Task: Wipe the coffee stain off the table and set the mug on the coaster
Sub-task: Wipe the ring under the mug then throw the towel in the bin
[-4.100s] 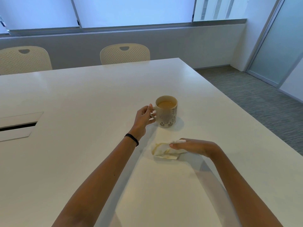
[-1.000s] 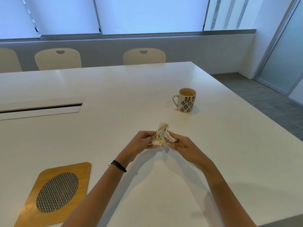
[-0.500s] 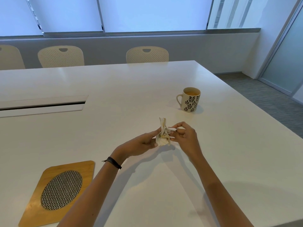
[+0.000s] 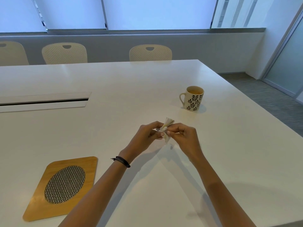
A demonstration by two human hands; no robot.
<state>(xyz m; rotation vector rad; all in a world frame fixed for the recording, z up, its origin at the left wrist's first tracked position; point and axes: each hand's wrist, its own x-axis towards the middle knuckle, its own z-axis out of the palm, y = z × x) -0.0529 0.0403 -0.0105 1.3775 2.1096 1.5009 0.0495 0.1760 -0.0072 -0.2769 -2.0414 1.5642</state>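
A cream mug with dark leaf prints stands on the white table at the right, handle to the left, filled with light brown coffee. A wooden coaster with an oval woven insert lies near the front left. My left hand and my right hand meet above the table's middle, both pinching a crumpled, coffee-stained tissue between their fingertips. The tissue is bunched small and is lifted off the surface. No stain shows on the table around it.
A long cable slot with a flap is set into the table at the left. Three perforated cream chairs line the far edge. The table's right edge drops to grey carpet; a glass door stands at the far right.
Since 4.1 s ago my left hand left the mug and my right hand lifted the tissue off the table. Over the last second both hands have crumpled it smaller.
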